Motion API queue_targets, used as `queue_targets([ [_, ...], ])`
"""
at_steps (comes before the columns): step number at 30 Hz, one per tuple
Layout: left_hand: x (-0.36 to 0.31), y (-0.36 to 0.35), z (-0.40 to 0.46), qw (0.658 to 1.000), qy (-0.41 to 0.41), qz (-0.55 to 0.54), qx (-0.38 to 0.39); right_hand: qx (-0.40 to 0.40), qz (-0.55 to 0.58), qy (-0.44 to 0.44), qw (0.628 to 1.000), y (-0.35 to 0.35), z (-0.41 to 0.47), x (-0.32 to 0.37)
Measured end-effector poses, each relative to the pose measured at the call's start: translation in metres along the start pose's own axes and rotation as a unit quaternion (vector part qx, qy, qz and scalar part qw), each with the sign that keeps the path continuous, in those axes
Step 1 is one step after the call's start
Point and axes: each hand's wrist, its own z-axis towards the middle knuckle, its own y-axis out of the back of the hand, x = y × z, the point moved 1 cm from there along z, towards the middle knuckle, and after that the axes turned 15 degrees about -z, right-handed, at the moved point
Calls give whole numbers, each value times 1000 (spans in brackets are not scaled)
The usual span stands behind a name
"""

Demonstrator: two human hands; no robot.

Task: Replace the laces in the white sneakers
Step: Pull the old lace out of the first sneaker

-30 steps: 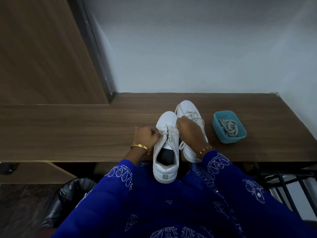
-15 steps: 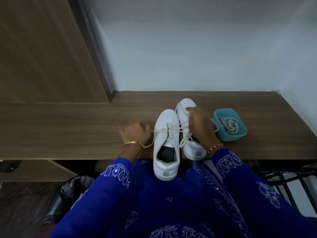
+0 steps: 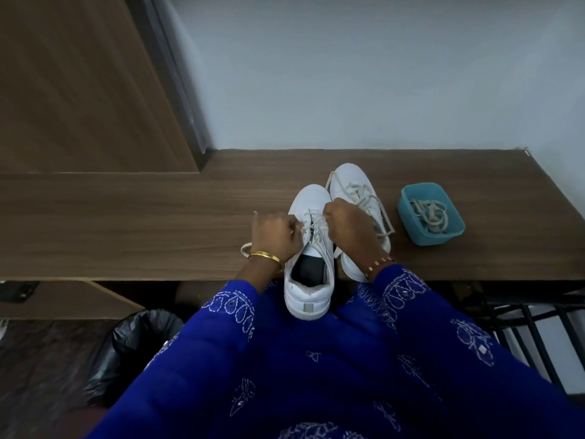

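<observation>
Sneakers: two, both white; near sneaker (image 3: 309, 270) directly under the fingers, far sneaker (image 3: 354, 191) just beyond and right of them.
Hands: two; left hand (image 3: 276, 234) and right hand (image 3: 346, 228), fingers of each curled on the near sneaker's lace (image 3: 311, 226).
Tubs: one blue tub (image 3: 449, 237), well to the right of the fingers.
Loose laces (image 3: 429, 215): a tangle in the tub, number cannot be told.
Bracelets: two; gold bangle (image 3: 264, 255) behind the left fingers, beaded bracelet (image 3: 378, 264) behind the right.
Bins: one black-lined bin (image 3: 139, 340), below the fingers.
</observation>
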Motion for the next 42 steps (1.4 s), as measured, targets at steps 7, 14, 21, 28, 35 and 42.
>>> queue_targets([
  [7, 12, 4, -7, 843, 210, -491, -68, -113, 85, -164, 976, 33, 5, -41],
  [14, 6, 9, -4, 786, 274, -554, -4, -28, 149, -74, 986, 31, -15, -2],
  [21, 18, 42, -2, 744, 307, -567, -174, 118, 104, -24, 987, 10, -42, 34],
  [28, 45, 43, -12, 908, 342, -194, -146, 99, 118, -38, 987, 5, -41, 29],
  [35, 5, 9, -12, 1000, -20, 21, -6, 77, 115, -39, 990, 0, -43, 26],
  [42, -3, 4, 0, 994, 89, -57, 27, 67, 111, -62, 990, -6, -44, 25],
])
